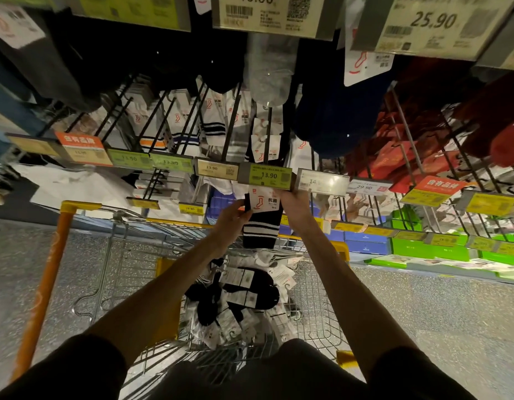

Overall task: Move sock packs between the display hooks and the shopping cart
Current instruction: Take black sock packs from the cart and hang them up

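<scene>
Sleeves [85, 368]: dark, at the near edge; both bare forearms extend far toward the display.
Sock pack [261, 223]: black with white stripes and a white header card. It hangs upright between both hands, above the cart's far end and just below the green 13.90 tag [269, 175].
Left hand [231, 219]: fingers pinch the card's left edge.
Right hand [294, 204]: curled round the card's top right corner, up against the tag's underside.
Hook [267, 134]: black prong behind the tag, with similar packs farther back. Cannot tell whether the card's hole is on the tip; the tag hides it.
Cart [316, 298]: wire basket holding a heap of sock packs [250, 293].
Risk: the tag blocks sight of the tip, so the hole may miss or tear. A loose pinch would drop the pack into the heap.
</scene>
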